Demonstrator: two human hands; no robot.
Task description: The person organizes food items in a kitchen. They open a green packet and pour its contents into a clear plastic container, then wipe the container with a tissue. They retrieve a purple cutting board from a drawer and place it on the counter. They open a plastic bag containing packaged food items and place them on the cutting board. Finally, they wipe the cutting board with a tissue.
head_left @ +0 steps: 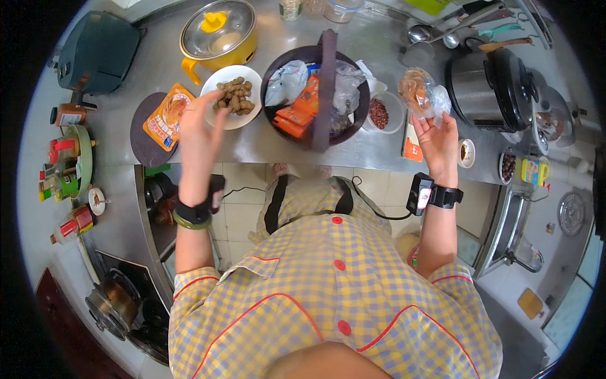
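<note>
My left hand [201, 129] is raised at the near left side of a white bowl [250, 74], its fingers apart and nothing visible between them. Unshelled peanuts [238, 101] lie in that bowl. To the hand's left, an orange food pouch [167, 117] rests on a dark round mat [140, 142]. At the right, a clear plastic bag [415, 88] with orange-brown contents is gripped by my right hand [437, 142], above the counter. What exactly the bag contains is hard to make out.
A dark basket [268, 123] with orange packets and plastic bags stands mid-counter. Right of it is a clear tub of reddish beans [379, 115]. A yellow pot [237, 57] stands at the back left, a black-lidded cooker [483, 88] on the right. Small dishes sit near the front right edge.
</note>
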